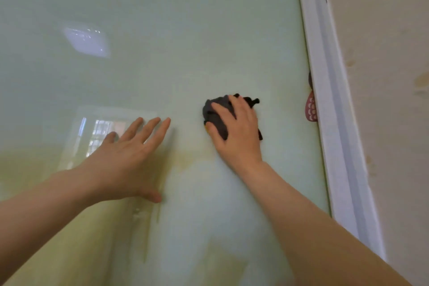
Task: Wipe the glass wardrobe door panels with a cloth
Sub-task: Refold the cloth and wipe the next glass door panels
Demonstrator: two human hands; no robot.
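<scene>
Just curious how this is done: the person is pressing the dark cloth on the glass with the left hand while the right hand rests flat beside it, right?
Not quite. The head view shows the right hand pressing the dark cloth on the glass; the left hand rests flat beside it.

To your right, a white frame strip [334, 123] runs top to bottom beside a cream wall [390, 100] blotched with yellowish stains. A pink, white-dotted object [311, 108] peeks out at the strip's left edge. Reflections of a barred window [102, 132] and a bright square of light [87, 40] show at left.
</scene>
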